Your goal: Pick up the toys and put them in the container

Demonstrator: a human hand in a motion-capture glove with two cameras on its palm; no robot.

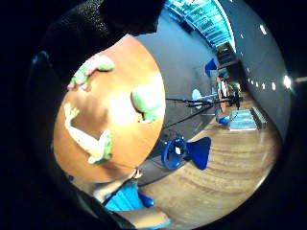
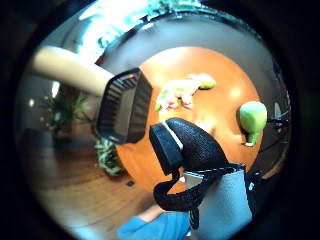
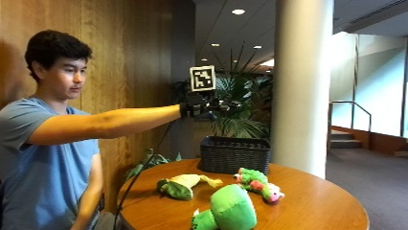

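Hovering gloved right hand (image 3: 199, 108), fingers' state unclear, round wooden table (image 3: 319, 203), black basket (image 3: 234, 154), wood-panelled wall (image 3: 121, 52)

Lit from recessed ceiling spots (image 3: 238, 11) overhead and daylight flooding through the tall windows (image 3: 381, 81) at the far side; wood-panelled wall (image 3: 121, 57) left dim and warm. Hot glare washing across the round table (image 3: 319, 201) in both palm views, bleaching the green plush toy (image 1: 149, 101) at its edge; soft shadows pooled beneath the toys in the outside view. Heavy fisheye bending toward the rim of each palm view, ringed in black; gloved right hand (image 2: 197, 147) close to the lens and soft; overall mild blur, fine detail lost.
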